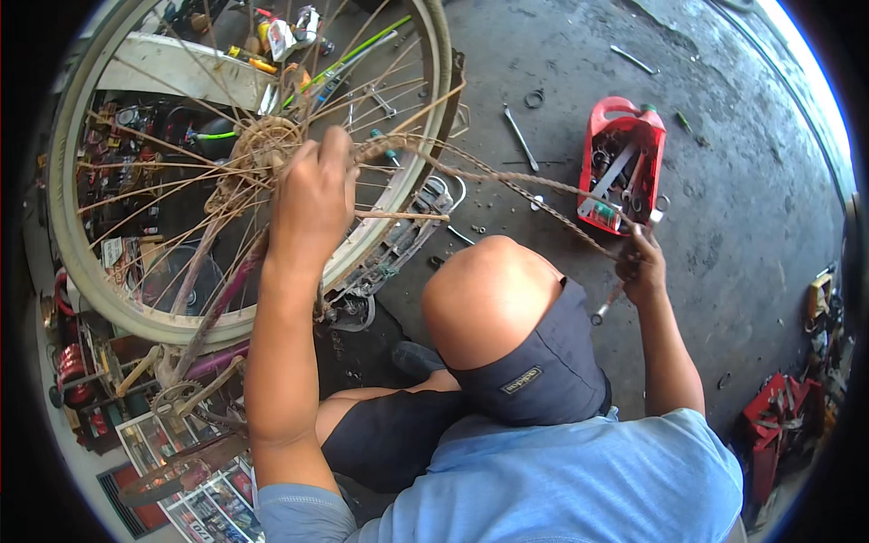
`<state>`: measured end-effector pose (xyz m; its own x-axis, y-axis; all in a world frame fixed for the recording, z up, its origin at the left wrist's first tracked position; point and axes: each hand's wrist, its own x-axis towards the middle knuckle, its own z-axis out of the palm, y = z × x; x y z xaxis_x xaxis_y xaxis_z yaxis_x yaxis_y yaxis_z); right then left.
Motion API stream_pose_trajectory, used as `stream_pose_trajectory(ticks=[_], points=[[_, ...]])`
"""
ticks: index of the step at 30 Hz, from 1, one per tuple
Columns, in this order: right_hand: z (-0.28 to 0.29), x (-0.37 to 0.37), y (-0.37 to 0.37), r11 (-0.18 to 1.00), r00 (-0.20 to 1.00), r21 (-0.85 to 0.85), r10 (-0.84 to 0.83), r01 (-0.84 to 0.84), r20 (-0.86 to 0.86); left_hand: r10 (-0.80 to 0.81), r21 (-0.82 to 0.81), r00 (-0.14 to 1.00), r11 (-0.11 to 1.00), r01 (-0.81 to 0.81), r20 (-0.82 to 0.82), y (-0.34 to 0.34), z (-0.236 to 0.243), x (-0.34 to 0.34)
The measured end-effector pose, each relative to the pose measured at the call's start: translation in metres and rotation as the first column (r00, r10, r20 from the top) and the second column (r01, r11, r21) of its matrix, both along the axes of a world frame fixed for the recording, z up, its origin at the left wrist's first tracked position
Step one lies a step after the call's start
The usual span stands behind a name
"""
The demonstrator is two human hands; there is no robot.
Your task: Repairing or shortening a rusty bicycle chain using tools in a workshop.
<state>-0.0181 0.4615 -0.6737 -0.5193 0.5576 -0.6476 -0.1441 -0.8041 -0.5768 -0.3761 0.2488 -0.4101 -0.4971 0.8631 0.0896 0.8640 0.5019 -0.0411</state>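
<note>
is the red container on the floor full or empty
Not empty: metal tools show inside the red container; how full, I cannot tell.

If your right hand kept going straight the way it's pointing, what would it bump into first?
Beyond the chain it holds, the right hand points at the red cut-open container of tools, likely first. The hand may be higher, so it could pass above.

Daylight glares white well right of the red can (pixel 634 124); the floor (pixel 733 217) around it lies in softer, dimmer light. Below-left, the knee (pixel 493 282) shines. Fisheye distortion ends in black edges.
</note>
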Motion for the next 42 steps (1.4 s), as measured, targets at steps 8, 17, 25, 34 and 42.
stream_pose_trajectory(ticks=[8, 17, 25, 34, 42], points=[[-0.006, 0.05, -0.001, 0.968, 0.975, 0.143, 0.192, -0.207, 0.114, -0.295, 0.049, 0.936, 0.955, 0.291, 0.193, -0.058, -0.006, 0.049], [0.001, 0.023, -0.009, 0.856, 0.973, 0.462, 0.196, -0.23, 0.122, -0.291, 0.025, 0.95, 0.957, 0.29, 0.113, -0.112, -0.037, 0.044], [0.094, -0.002, 0.09, 0.727, 0.931, 0.673, 0.134, 0.14, -0.339, -0.221, 0.223, 0.966, 0.957, 0.188, 0.135, -0.152, -0.043, 0.036], [0.249, -0.107, 0.072, 0.256, 0.949, 0.966, 0.301, 0.016, -0.095, -0.523, 0.859, 0.737, -0.02, -0.512, 0.428, -0.143, -0.036, 0.035], [0.306, -0.208, 0.031, 0.291, 0.9, 0.956, 0.409, 0.03, -0.153, -0.463, 0.765, 0.73, -0.153, -0.625, 0.504, -0.178, -0.036, 0.05]])
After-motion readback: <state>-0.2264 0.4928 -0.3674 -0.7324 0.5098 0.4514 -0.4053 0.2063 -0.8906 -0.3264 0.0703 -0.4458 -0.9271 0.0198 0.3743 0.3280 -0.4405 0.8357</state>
